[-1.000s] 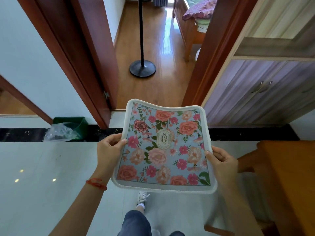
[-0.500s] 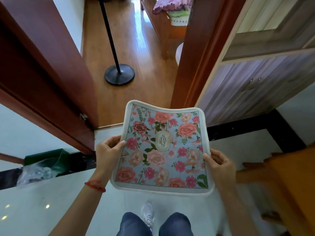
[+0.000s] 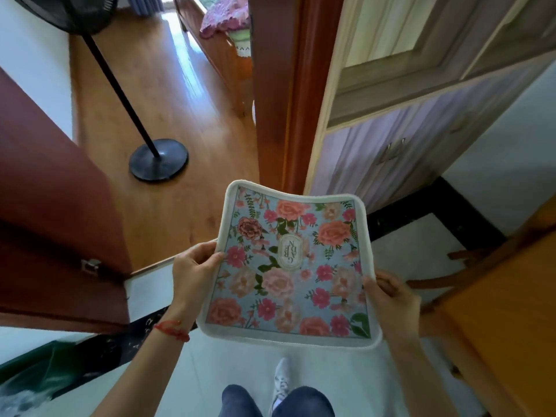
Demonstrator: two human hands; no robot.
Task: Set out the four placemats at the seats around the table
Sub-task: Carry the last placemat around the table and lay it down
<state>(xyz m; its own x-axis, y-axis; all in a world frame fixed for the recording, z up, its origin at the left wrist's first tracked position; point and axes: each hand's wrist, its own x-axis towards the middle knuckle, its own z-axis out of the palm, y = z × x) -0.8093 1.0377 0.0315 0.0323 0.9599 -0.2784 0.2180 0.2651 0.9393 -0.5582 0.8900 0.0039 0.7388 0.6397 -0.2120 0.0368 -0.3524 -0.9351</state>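
Note:
I hold a floral placemat (image 3: 288, 266) flat in front of me at waist height; it has a blue ground, pink and orange flowers and a white border. My left hand (image 3: 194, 267) grips its left edge, thumb on top. My right hand (image 3: 391, 299) grips its right edge the same way. The orange wooden table (image 3: 508, 323) shows only as a corner at the right edge of the view, below and to the right of the mat. Whether more mats lie under the top one I cannot tell.
A wooden chair (image 3: 469, 266) stands by the table corner. An open red-brown door (image 3: 51, 224) is at left, and a fan stand (image 3: 158, 159) sits on the wood floor beyond the doorway. A cabinet (image 3: 406, 139) fills the right wall. A green bin (image 3: 36, 377) sits lower left.
The view has swung and moved toward the doorway, so the door and fan base look closer and the bin has slid to the lower left. Both hands keep the same hold on the mat.

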